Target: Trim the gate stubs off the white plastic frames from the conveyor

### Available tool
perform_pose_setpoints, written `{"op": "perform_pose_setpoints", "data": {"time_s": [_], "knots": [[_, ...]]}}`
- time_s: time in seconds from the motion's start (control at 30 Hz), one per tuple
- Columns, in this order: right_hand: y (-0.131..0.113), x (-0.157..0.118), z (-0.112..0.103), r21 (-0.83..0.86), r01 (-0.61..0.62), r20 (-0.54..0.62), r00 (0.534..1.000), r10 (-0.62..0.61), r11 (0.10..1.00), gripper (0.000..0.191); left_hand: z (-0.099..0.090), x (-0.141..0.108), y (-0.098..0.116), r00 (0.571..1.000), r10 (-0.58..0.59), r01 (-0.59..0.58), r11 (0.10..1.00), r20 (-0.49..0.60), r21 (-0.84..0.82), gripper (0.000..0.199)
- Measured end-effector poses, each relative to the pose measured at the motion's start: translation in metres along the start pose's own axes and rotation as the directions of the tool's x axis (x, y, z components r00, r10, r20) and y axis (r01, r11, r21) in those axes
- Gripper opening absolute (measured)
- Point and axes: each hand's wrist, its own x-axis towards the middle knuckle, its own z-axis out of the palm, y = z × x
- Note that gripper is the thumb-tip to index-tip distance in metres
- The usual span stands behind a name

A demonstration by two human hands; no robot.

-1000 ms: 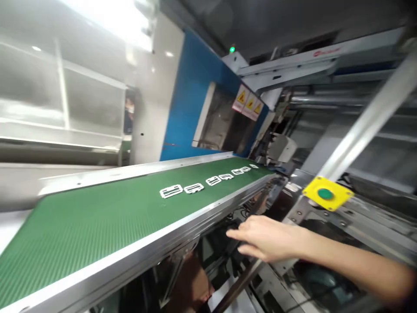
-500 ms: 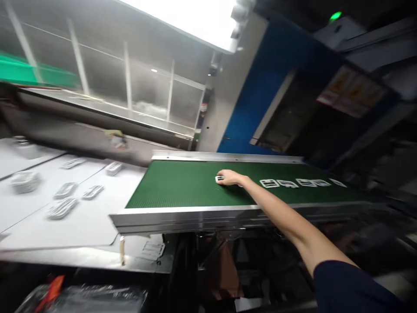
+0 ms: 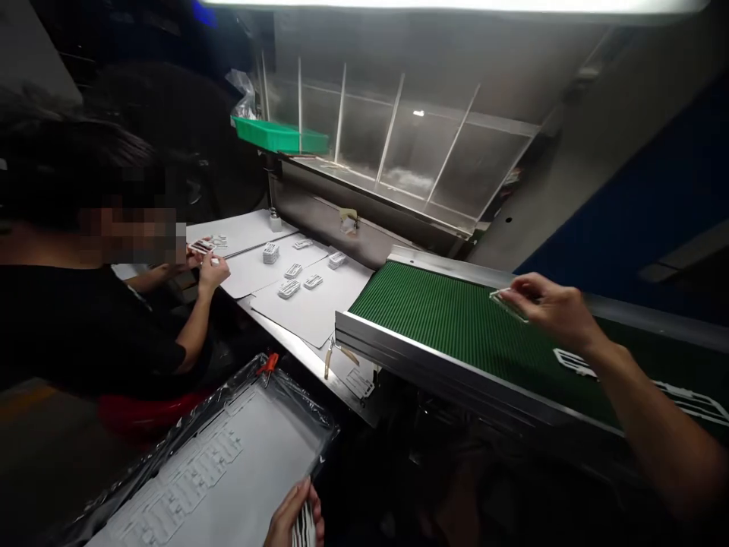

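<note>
Hands: the right hand (image 3: 550, 308) and the left hand (image 3: 291, 518) are well apart, each closed on something of its own.
Right hand: thumb and fingers pinch a thin, flat, pale rectangular frame piece (image 3: 509, 304) above the belt's far side.
Left hand: curled low at the bottom edge of the head view around a small upright stack of white flat pieces (image 3: 306, 528), partly cut off by the frame.
Belt: a green ribbed conveyor belt (image 3: 449, 327) in a stainless-steel frame runs beneath the right forearm.
On the belt: two white flat frame pieces (image 3: 575, 363) (image 3: 692, 401) lie at the right, not yet picked up.
Sheets: small banded stacks of pieces (image 3: 271, 253) already sit apart on white card sheets (image 3: 307, 311) on a steel table.
Co-worker: a seated person in a dark shirt (image 3: 96, 334) holds a piece (image 3: 200, 245) in both hands at the table's far end.
Nearby: a clear-plastic-wrapped tray (image 3: 299, 403) with a white sheet lies below the table, a red clip (image 3: 267, 365) on its edge.
</note>
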Motion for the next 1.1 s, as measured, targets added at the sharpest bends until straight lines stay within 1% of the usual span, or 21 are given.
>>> {"op": "perform_pose_setpoints", "data": {"time_s": [0.03,0.07,0.1,0.13,0.17,0.2,0.23,0.27,0.33,0.37,0.4,0.43,0.47,0.53,0.57,0.6,0.67,0.77,0.87,0.97,1.1], "knots": [[-0.022,-0.008,-0.003,0.121,0.013,-0.056,0.998,-0.006,0.993,0.026,-0.001,-0.004,0.005,1.0,0.008,-0.007,1.0,0.028,-0.025,0.034],[-0.046,-0.018,-0.003,0.274,0.021,-0.065,0.998,-0.003,0.961,0.025,-0.002,-0.008,0.011,0.998,0.021,-0.02,0.999,0.057,-0.031,0.032],[-0.072,-0.03,0.001,0.423,0.014,-0.026,1.0,-0.003,0.906,0.024,-0.002,-0.012,0.017,0.996,0.03,-0.029,1.0,0.088,-0.009,0.03],[-0.098,-0.044,0.01,0.536,-0.038,0.07,0.998,0.0,0.843,0.022,-0.001,-0.016,0.023,0.993,0.03,-0.033,0.999,0.116,0.026,0.029],[-0.124,-0.059,0.024,0.607,-0.113,0.183,0.983,0.0,0.786,0.02,0.0,-0.02,0.03,0.988,0.036,-0.044,0.998,0.149,0.05,0.028],[-0.147,-0.076,0.044,0.66,-0.193,0.311,0.95,-0.03,0.726,0.019,0.001,-0.024,0.036,0.981,0.048,-0.06,0.997,0.19,0.056,0.027],[-0.168,-0.093,0.066,0.681,-0.29,0.443,0.894,-0.064,0.673,0.019,0.002,-0.027,0.041,0.97,0.068,-0.08,0.996,0.233,0.043,0.027],[-0.186,-0.11,0.091,0.689,-0.377,0.543,0.834,-0.096,0.62,0.021,0.002,-0.029,0.046,0.958,0.091,-0.101,0.995,0.273,0.022,0.031],[-0.21,-0.141,0.142,0.658,-0.562,0.681,0.728,-0.078,0.501,0.027,0.0,-0.031,0.054,0.942,0.093,-0.104,0.994,0.321,0.017,0.038],[-0.217,-0.153,0.164,0.624,-0.627,0.734,0.675,-0.074,0.467,0.03,-0.003,-0.031,0.056,0.943,0.071,-0.088,0.995,0.324,0.039,0.037],[-0.221,-0.163,0.183,0.596,-0.648,0.761,0.645,-0.075,0.473,0.033,-0.007,-0.03,0.058,0.949,0.039,-0.066,0.995,0.312,0.075,0.033],[-0.223,-0.169,0.2,0.565,-0.63,0.774,0.629,-0.077,0.533,0.035,-0.012,-0.029,0.059,0.959,0.013,-0.044,0.993,0.283,0.106,0.028],[-0.222,-0.171,0.213,0.525,-0.575,0.777,0.625,-0.076,0.628,0.037,-0.016,-0.027,0.059,0.969,-0.004,-0.027,0.992,0.246,0.123,0.025],[-0.215,-0.165,0.235,0.407,-0.415,0.769,0.637,-0.06,0.814,0.042,-0.025,-0.024,0.058,0.987,-0.007,-0.012,0.993,0.162,0.115,0.023],[-0.209,-0.158,0.246,0.338,-0.349,0.766,0.641,-0.04,0.874,0.044,-0.029,-0.023,0.057,0.992,-0.001,-0.011,0.995,0.122,0.098,0.023],[-0.202,-0.148,0.257,0.275,-0.308,0.763,0.646,-0.011,0.911,0.044,-0.031,-0.022,0.056,0.996,0.006,-0.013,0.997,0.089,0.079,0.024],[-0.188,-0.124,0.283,0.176,-0.278,0.745,0.664,0.057,0.944,0.044,-0.033,-0.021,0.054,0.999,0.018,-0.02,0.998,0.043,0.056,0.025],[-0.173,-0.091,0.325,0.03,-0.228,0.703,0.696,0.142,0.973,0.065,-0.028,-0.019,0.049,0.999,0.038,-0.037,0.998,-0.019,0.05,0.024],[-0.167,-0.071,0.358,-0.068,-0.189,0.711,0.679,0.18,0.98,0.079,-0.02,-0.017,0.044,0.996,0.031,-0.029,0.999,-0.088,0.03,0.021],[-0.167,-0.06,0.374,-0.103,-0.152,0.742,0.647,0.178,0.983,0.075,-0.011,-0.014,0.041,0.992,0.011,-0.01,1.0,-0.125,0.008,0.02],[-0.163,-0.05,0.374,-0.079,-0.091,0.78,0.615,0.118,0.993,0.051,-0.005,-0.012,0.038,0.993,0.012,-0.01,1.0,-0.121,0.015,0.018]]}}
